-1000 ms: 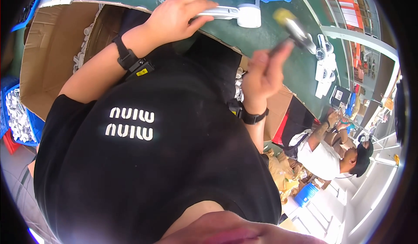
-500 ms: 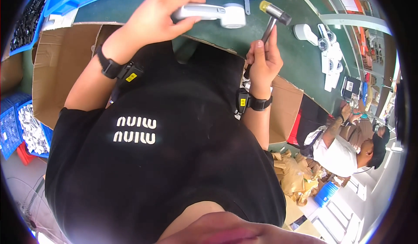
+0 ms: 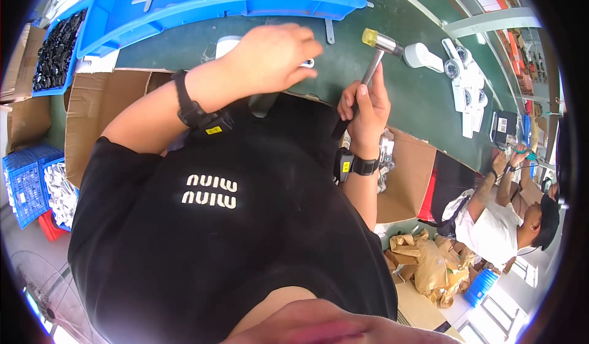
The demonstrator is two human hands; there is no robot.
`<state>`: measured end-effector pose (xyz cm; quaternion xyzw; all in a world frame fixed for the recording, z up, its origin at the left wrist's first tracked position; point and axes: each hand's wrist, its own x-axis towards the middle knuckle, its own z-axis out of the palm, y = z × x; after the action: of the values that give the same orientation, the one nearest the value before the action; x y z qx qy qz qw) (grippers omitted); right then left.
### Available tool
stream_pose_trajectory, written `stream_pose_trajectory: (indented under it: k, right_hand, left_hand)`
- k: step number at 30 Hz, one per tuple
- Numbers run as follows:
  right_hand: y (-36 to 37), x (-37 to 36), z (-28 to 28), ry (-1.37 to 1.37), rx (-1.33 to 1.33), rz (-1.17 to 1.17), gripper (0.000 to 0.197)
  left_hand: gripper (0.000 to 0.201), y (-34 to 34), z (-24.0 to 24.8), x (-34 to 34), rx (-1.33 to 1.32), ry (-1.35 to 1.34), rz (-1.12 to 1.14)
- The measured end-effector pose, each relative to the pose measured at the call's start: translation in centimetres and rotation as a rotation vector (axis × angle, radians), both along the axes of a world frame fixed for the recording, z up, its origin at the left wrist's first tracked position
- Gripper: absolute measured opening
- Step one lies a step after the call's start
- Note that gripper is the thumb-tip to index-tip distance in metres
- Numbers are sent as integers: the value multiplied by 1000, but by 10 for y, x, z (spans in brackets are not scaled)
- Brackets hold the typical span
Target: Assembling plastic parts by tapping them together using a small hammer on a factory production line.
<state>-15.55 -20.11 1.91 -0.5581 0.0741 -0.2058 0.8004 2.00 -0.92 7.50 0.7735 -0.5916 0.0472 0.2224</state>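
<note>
My left hand (image 3: 267, 58) is closed around a white shower head (image 3: 227, 46). Its round end shows to the left of my wrist and its handle tip pokes out past my fingers; the rest is hidden under the hand. My right hand (image 3: 366, 108) grips the dark handle of a small mallet (image 3: 381, 41), held upright with its yellow-faced head on top. The index finger stretches up along the shaft. Beyond the mallet, another white shower head (image 3: 423, 57) lies on the green table (image 3: 350, 55).
A blue tray (image 3: 245, 5) with thin pale parts sits at the far side. Black parts fill a blue bin (image 3: 58, 49) at left. Several white shower heads (image 3: 469, 92) lie at right. Open cardboard boxes (image 3: 405, 178) stand near me. A co-worker (image 3: 491, 221) sits at right.
My left hand has turned the shower head end for end, so its round end now points left instead of right. The mallet remains in my right hand, a little lower. The view has shifted slightly.
</note>
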Motion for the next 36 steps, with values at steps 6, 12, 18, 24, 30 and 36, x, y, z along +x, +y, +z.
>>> stream_pose_trajectory:
  k: [6, 12, 18, 24, 30, 36]
  right_hand:
    - [-4, -1, 4, 16, 93, -11, 58]
    - [-3, 1, 4, 17, 8, 55, 52]
    - [-4, -5, -1, -11, 46, 58, 51]
    - [-3, -1, -3, 4, 14, 29, 38]
    - [20, 9, 32, 152, 43, -4, 29]
    - [51, 30, 66, 217, 134, 140, 28]
  left_hand:
    - [23, -11, 82, 97, -105, 95, 316]
    - [29, 1, 41, 223, 406, 106, 319]
    - [26, -3, 19, 238, 468, 30, 168]
    - [9, 14, 70, 188, -215, -70, -208]
    - [9, 32, 73, 49, -517, 246, -307]
    - [22, 42, 26, 11, -607, 271, -394]
